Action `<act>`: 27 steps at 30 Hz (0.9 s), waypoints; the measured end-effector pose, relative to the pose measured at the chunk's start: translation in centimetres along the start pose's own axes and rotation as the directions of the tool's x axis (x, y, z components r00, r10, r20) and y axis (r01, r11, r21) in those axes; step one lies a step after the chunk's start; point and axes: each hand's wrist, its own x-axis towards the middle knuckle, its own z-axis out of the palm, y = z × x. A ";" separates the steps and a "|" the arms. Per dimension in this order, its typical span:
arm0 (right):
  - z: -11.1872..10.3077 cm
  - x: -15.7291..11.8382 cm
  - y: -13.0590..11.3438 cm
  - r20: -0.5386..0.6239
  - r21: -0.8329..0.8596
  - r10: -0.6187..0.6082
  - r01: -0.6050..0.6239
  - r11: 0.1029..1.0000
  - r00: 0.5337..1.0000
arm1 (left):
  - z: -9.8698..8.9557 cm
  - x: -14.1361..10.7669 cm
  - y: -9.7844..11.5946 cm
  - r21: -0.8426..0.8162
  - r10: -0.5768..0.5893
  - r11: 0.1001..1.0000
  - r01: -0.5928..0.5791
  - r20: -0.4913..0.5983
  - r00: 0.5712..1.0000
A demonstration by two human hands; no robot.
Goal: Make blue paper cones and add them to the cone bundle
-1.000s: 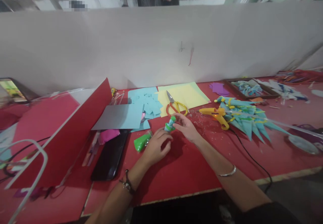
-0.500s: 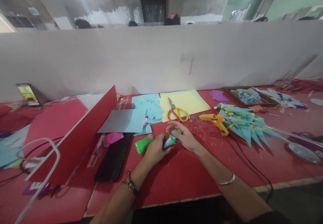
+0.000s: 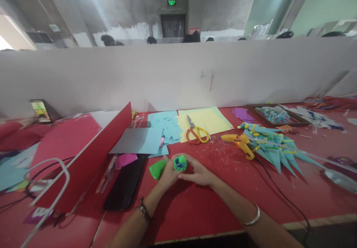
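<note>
Cupped between both hands is a small blue paper cone (image 3: 180,165) with green trim and a green lump on top, its open end turned up toward me. My left hand (image 3: 168,176) is closed round its left side, near a bag of green modelling clay (image 3: 157,169). My right hand (image 3: 200,172) wraps it from the right, thumb across the front. The cone's lower part is hidden by the fingers. Beyond the hands lie scissors (image 3: 198,134) with one red and one yellow handle.
A yellow glue gun (image 3: 239,142) with a black cord lies right of my hands, touching a cluster of blue paper cones (image 3: 275,149). To the left are a black phone (image 3: 122,186) and an upright red board (image 3: 92,155). A white partition (image 3: 167,76) closes off the back.
The cone has turned from lying slanted to pointing its open end up at me. My right hand has come left and down around it. The camera view has tilted up.
</note>
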 end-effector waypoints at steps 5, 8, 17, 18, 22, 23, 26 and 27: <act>0.3 0.3 -0.9 -0.021 -0.064 -0.090 0.089 0.994 0.996 | 0.1 0.0 0.3 -0.003 0.011 1.000 -0.011 0.031 0.999; 0.2 0.2 -0.6 -0.026 -0.043 -0.075 0.074 0.996 0.997 | 0.1 -0.2 0.2 0.035 0.039 0.998 -0.043 0.090 0.995; -0.1 0.1 1.7 -0.326 0.244 0.226 -0.149 0.958 0.918 | -2.4 -1.6 2.4 0.481 0.172 0.845 -0.233 0.168 0.971; -0.3 0.2 1.7 -0.352 0.255 0.231 -0.145 0.956 0.907 | -3.4 -1.7 2.8 0.537 0.162 0.818 -0.204 0.126 0.979; -0.9 0.4 1.4 -0.409 0.269 0.260 -0.156 0.950 0.875 | -7.7 -3.0 3.2 0.793 0.128 0.597 0.120 -0.242 0.962; -0.9 0.5 1.3 -0.417 0.270 0.262 -0.157 0.950 0.870 | -8.7 -3.4 2.9 0.839 0.087 0.489 0.239 -0.319 0.944; -0.8 0.4 1.5 -0.427 0.262 0.266 -0.163 0.951 0.864 | -10.3 -4.7 1.8 0.852 -0.043 0.203 0.483 -0.485 0.874; -0.8 0.4 1.6 -0.429 0.260 0.270 -0.168 0.951 0.862 | -10.5 -4.9 1.4 0.844 -0.062 0.163 0.511 -0.508 0.859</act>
